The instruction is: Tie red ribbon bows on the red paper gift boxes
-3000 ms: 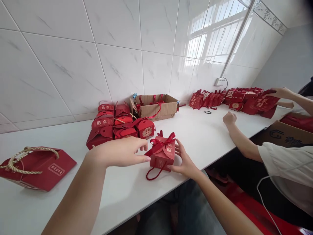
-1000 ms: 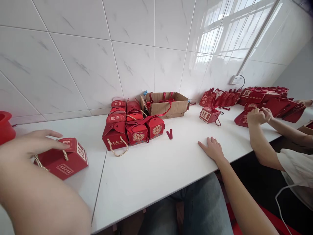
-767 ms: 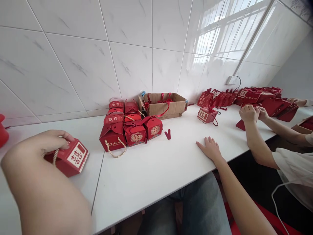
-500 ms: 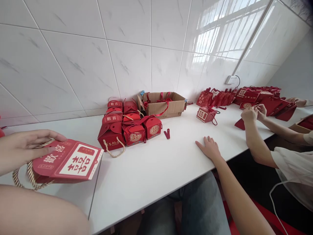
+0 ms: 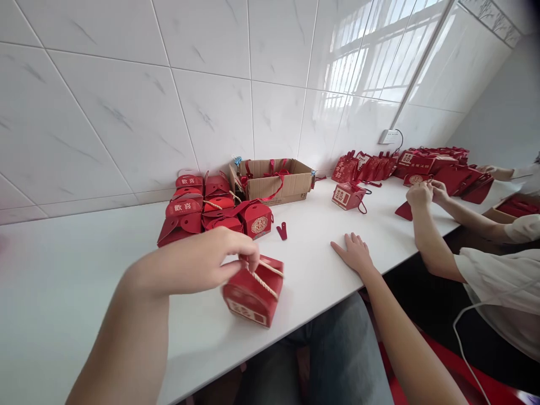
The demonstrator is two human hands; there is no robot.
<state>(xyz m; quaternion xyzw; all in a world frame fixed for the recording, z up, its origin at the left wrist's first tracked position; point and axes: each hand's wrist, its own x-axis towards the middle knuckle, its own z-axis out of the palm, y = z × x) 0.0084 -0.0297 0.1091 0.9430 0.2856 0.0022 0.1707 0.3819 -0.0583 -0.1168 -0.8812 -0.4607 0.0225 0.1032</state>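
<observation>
My left hand point(image 5: 230, 253) has its fingers closed around the twisted gold rope handle point(image 5: 265, 284) of a red gift box point(image 5: 251, 295). The box is over the table near its front edge; a white label with gold characters shows on its lower front. Whether its base touches the table I cannot tell. My right hand point(image 5: 356, 253) lies flat on the white tabletop point(image 5: 307, 287), fingers spread, holding nothing. Behind my left hand stands a group of red gift boxes point(image 5: 183, 208), partly covered by my forearm. A pair of small dark red strips point(image 5: 282, 231) lies beside them.
An open cardboard box point(image 5: 284, 194) with red ribbons stands by the tiled wall. Farther right is a small red box point(image 5: 348, 197), with stacked red boxes point(image 5: 439, 166) beyond. At the right, a co-worker's hands point(image 5: 426, 192) work over a red piece.
My left hand has brought the red gift box from the far left to the front middle of the table, now gripping its rope handle. My right hand stays flat on the table.
</observation>
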